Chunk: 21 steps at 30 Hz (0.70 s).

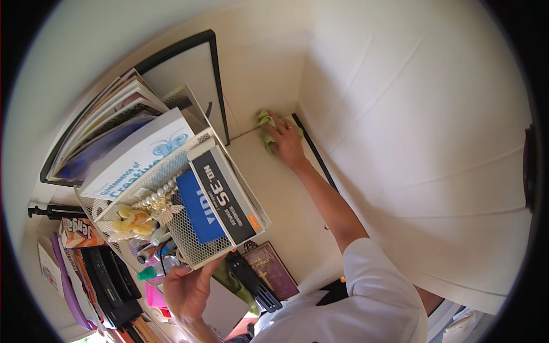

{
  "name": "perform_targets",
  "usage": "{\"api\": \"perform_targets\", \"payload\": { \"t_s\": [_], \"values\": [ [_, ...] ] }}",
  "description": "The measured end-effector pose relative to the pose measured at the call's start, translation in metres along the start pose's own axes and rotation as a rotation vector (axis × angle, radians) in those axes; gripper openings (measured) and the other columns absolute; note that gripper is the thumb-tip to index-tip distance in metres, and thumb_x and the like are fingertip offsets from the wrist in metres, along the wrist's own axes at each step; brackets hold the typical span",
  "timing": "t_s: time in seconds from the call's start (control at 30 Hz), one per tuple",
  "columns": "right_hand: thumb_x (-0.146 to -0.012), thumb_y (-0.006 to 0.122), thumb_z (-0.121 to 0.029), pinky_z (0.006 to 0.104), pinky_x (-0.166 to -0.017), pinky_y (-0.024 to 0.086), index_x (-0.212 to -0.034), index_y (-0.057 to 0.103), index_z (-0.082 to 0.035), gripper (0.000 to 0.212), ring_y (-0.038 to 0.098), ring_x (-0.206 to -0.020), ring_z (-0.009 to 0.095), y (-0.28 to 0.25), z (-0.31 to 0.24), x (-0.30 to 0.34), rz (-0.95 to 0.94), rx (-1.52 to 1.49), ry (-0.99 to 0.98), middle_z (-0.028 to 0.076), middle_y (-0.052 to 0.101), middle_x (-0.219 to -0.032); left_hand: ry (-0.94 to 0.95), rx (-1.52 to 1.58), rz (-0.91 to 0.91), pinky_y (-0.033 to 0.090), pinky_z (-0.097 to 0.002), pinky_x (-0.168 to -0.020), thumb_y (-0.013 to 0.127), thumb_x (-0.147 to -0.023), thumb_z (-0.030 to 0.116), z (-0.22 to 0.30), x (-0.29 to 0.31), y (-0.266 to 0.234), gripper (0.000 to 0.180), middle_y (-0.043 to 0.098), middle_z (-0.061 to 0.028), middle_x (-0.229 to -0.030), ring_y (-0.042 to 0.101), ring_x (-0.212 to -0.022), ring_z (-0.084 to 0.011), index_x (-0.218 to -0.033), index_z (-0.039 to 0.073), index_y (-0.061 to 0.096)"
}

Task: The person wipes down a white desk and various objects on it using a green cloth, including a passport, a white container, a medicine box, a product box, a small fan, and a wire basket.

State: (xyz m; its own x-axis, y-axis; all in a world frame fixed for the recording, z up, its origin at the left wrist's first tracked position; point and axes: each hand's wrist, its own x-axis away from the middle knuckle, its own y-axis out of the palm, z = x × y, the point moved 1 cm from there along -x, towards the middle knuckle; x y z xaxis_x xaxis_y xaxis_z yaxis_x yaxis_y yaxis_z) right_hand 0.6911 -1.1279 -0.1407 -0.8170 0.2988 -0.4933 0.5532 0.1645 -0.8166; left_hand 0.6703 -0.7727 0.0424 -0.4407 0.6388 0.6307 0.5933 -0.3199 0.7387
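Observation:
My left hand grips the lower edge of a white mesh desk organizer, which is tilted. Some of its fingers are hidden behind the mesh. The organizer carries books and papers, a blue box, a dark-and-white box, a yellow plush trinket and a string of pearl-like beads. Stretched out to the far corner, my right hand presses a crumpled green cloth onto a pale shelf top, close to the wall.
A black-framed board leans on the wall behind the organizer. Below left stand an orange game box, a black device and several books. A maroon book lies near my body. Pale walls close in on the right.

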Motion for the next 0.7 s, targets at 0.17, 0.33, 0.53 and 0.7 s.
{"api": "perform_targets", "payload": {
  "t_s": [0.17,0.33,0.53,0.7],
  "values": [
    [-0.061,0.063,0.002,0.0456,-0.088,0.037,-0.125,0.049,-0.005,0.066,0.043,-0.104,0.039,-0.073,-0.026,-0.092,0.721,-0.023,0.189,0.016,0.05,-0.118,0.011,-0.016,-0.024,0.025,-0.0583,-0.105,0.033,-0.07,-0.007,0.003,0.002,-0.004,0.071,0.01,-0.0344,-0.14,0.003,-0.13,-0.0521,-0.136,-0.008,0.009],
    [-0.061,0.062,-0.001,0.047,-0.087,0.033,-0.123,0.05,-0.007,0.063,0.042,-0.104,0.038,-0.081,-0.055,-0.118,0.7,0.077,0.204,0.012,0.051,-0.118,0.004,-0.122,-0.078,0.028,-0.0535,-0.105,0.033,-0.071,-0.006,0.001,0.0,-0.004,0.071,0.003,-0.0357,-0.141,-0.003,-0.132,-0.0479,-0.136,-0.01,0.005],
    [-0.069,0.061,-0.007,0.0482,-0.085,0.035,-0.128,0.042,-0.003,0.062,0.042,-0.106,0.039,-0.086,-0.047,-0.132,0.702,0.046,0.489,0.027,0.041,-0.122,-0.033,0.081,0.021,0.021,-0.0607,-0.106,0.034,-0.069,-0.007,0.003,0.003,-0.001,0.07,0.018,-0.0329,-0.139,0.011,-0.127,-0.0557,-0.137,-0.006,0.014],
    [-0.071,0.058,-0.01,0.0445,-0.086,0.038,-0.121,0.049,-0.003,0.052,0.046,-0.103,0.032,-0.022,-0.061,-0.085,0.408,0.183,-0.153,0.021,0.044,-0.122,-0.01,0.023,0.001,0.021,-0.0611,-0.106,0.034,-0.069,-0.008,0.004,0.001,-0.003,0.07,0.018,-0.0321,-0.14,0.011,-0.127,-0.0555,-0.136,-0.006,0.015]
  ]
}}
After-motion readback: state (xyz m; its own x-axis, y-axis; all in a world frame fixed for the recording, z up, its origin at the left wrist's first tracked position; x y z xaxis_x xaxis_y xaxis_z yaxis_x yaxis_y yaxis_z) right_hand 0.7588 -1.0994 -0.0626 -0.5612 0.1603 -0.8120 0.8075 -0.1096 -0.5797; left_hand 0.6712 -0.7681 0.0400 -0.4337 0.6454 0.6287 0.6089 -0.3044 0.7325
